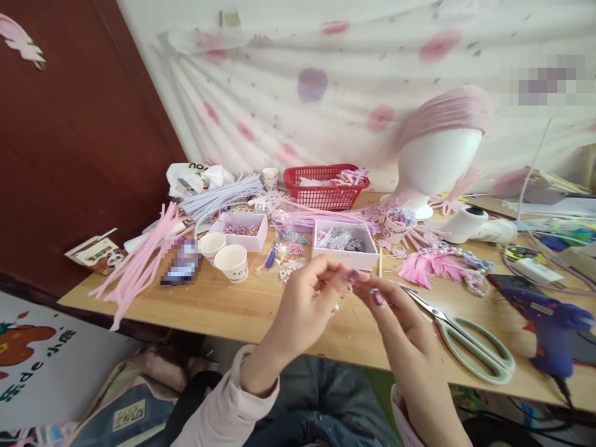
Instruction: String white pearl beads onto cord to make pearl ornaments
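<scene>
On the wooden counter my hands meet before the white cardboard box of silver trinkets, with two white paper cups to its left, the pale-green-handled scissors to my right, and the red plastic basket behind.

Bright, even daylight; soft shadows, blurred hands, edges warped.

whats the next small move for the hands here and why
Probably keep both hands pinched together and finish working the tiny piece between the fingertips before reaching for anything. The left hand and right hand meet fingertip to fingertip above the wooden table; what they pinch is too small to make out. The scissors lie just beside the right hand if a cut is needed.
</scene>
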Available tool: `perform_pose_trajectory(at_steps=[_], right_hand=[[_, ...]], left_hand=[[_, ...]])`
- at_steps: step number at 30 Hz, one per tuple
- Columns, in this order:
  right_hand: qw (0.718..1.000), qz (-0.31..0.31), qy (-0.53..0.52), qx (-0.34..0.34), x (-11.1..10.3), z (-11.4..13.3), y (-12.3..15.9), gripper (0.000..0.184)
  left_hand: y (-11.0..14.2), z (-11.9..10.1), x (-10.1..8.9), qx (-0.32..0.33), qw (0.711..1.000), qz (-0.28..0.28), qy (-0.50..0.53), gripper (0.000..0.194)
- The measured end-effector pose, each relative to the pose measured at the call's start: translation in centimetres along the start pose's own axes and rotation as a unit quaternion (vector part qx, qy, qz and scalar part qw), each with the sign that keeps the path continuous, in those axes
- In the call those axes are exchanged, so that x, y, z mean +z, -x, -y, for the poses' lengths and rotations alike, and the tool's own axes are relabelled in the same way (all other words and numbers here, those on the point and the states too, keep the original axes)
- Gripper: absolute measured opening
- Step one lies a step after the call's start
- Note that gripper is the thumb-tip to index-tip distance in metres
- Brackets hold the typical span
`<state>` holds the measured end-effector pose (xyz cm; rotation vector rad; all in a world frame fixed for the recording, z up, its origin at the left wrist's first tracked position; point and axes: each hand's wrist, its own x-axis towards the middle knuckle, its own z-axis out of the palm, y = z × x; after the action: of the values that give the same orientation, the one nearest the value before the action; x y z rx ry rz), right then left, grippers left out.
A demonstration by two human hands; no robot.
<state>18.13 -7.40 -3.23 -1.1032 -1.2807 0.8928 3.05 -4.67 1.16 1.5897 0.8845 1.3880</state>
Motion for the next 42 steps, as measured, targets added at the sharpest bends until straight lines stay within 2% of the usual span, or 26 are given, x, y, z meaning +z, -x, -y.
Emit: perform_pose_trajectory(at_steps=[2,4,6,16,20,23,25,27,29,30,31,33,36,38,42], right_hand=[[0.995,0.013,-0.099,0.020,1.0,0.6,0.3,0.031],[0.988,0.033,-0.146,0.033,1.8,0.9,0.3,0.028],[0.980,0.057,-0.184,0.056,2.2,0.9,0.1,0.026],[0.944,0.109,-0.260,0.172,2.3,0.0,0.1,0.035],[0.931,0.098,-0.271,0.223,2.4,-0.2,0.0,0.038],[0.932,0.086,-0.271,0.226,2.2,-0.7,-0.3,0.039],[0.942,0.071,-0.253,0.210,1.9,-1.4,-0.5,0.039],[0.952,0.053,-0.230,0.195,1.6,-2.5,-0.7,0.041],[0.960,0.046,-0.208,0.184,1.5,-3.6,-0.9,0.042],[0.964,0.047,-0.194,0.176,1.4,-4.0,-1.1,0.042],[0.969,0.048,-0.176,0.166,1.4,-4.4,-1.2,0.041],[0.979,0.049,-0.139,0.141,1.5,-4.9,-1.4,0.039],[0.987,0.044,-0.109,0.114,1.5,-5.0,-1.5,0.036],[0.987,0.043,-0.109,0.109,1.5,-4.9,-1.5,0.036],[0.987,0.011,-0.123,0.104,1.9,-4.5,-1.1,0.035]], left_hand=[[0.2,0.3,0.5,0.069,0.993,-0.003,-0.091,0.018],[0.3,0.5,0.5,0.127,0.982,-0.030,-0.139,0.014],[0.3,0.8,0.4,0.144,0.977,-0.050,-0.151,0.013],[1.5,2.8,0.5,0.070,0.992,-0.088,-0.064,0.015],[1.8,3.0,0.3,0.046,0.994,-0.070,-0.065,0.017],[1.0,2.6,-1.5,0.056,0.993,-0.024,-0.104,0.018],[-0.6,1.8,-3.9,0.080,0.982,-0.002,-0.172,0.018],[-3.4,0.6,-6.9,0.086,0.960,-0.043,-0.263,0.019],[-7.2,-0.6,-9.7,0.086,0.932,-0.093,-0.340,0.026],[-9.3,-1.0,-10.8,0.087,0.920,-0.100,-0.369,0.028],[-11.5,-1.3,-11.5,0.072,0.903,-0.071,-0.418,0.032],[-15.5,-0.9,-11.9,-0.016,0.843,0.069,-0.533,0.040],[-19.6,1.5,-11.1,-0.098,0.798,0.206,-0.559,0.027],[-20.9,3.5,-10.5,-0.140,0.764,0.276,-0.567,0.016],[-21.9,6.3,-10.1,-0.196,0.706,0.379,-0.565,0.036]])
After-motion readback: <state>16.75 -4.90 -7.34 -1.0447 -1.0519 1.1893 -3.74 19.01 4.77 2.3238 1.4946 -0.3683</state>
